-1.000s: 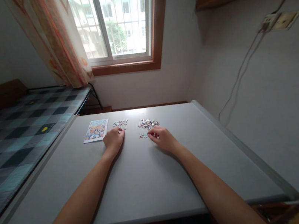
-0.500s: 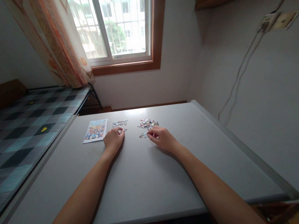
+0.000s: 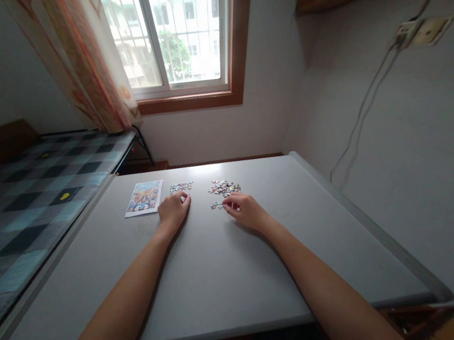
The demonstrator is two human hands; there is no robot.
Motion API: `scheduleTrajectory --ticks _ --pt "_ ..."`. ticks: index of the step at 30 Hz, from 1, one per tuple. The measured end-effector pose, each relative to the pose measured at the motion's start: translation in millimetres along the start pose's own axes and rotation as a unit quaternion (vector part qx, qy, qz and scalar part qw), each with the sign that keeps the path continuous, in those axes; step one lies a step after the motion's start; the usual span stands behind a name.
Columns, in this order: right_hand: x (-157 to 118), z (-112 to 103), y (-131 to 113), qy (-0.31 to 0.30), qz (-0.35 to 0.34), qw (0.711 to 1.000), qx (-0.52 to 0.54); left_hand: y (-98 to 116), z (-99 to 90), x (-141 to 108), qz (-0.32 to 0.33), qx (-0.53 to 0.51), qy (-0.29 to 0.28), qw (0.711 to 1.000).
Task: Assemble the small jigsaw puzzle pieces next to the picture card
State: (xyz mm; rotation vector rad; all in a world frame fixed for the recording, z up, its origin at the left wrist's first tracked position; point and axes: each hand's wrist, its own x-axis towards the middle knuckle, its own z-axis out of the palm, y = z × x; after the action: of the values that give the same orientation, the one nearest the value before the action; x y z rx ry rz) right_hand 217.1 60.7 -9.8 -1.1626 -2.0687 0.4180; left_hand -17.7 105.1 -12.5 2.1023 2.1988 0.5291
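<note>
My left hand rests on the table just right of a printed picture sheet. Its fingers are curled together, with a pale bit of a jigsaw puzzle piece at the tips, mostly covered. A small row of puzzle pieces lies just beyond that hand. My right hand is closed in a pinch at the right end of a short strip of puzzle pieces; its fingers partly hide what they grip. Behind it is a heap of loose puzzle pieces.
The picture sheet lies flat on the white table. A bed with a checked cover stands along the left side. Beyond the table are a window and a curtain. A cord hangs down the right wall.
My left hand has shifted slightly to the right, and its fingertips now cover most of the piece that showed beside them. My right hand stays almost still at the strip.
</note>
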Motion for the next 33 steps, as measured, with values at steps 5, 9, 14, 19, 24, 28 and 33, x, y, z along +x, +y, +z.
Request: scheduleTrajectory --ticks 5,9,14,19,24,28,33 --pt "-1 0 3 -0.001 0.002 1.0 -0.002 6 -3.4 -7 -0.001 0.022 0.006 1.0" --pt "-1 -1 2 -0.002 0.002 1.0 -0.004 18 -5.2 -19 0.014 0.074 0.003 0.997" --pt "-1 -1 3 -0.003 0.001 1.0 -0.006 29 -4.1 -27 0.049 0.109 -0.032 0.992" --pt "0 0 2 -0.003 0.001 1.0 -0.007 28 -3.4 -27 0.056 0.12 -0.027 0.991" --pt "0 -1 2 -0.004 -0.001 1.0 -0.008 27 -5.7 -27 0.057 0.121 -0.024 0.991" --pt "-1 0 2 -0.004 0.001 1.0 -0.009 25 -8.0 -26 0.033 0.117 -0.026 0.992" --pt "-1 0 -1 -0.006 0.004 1.0 -0.01 24 -7.6 -25 0.021 0.113 -0.037 0.993"
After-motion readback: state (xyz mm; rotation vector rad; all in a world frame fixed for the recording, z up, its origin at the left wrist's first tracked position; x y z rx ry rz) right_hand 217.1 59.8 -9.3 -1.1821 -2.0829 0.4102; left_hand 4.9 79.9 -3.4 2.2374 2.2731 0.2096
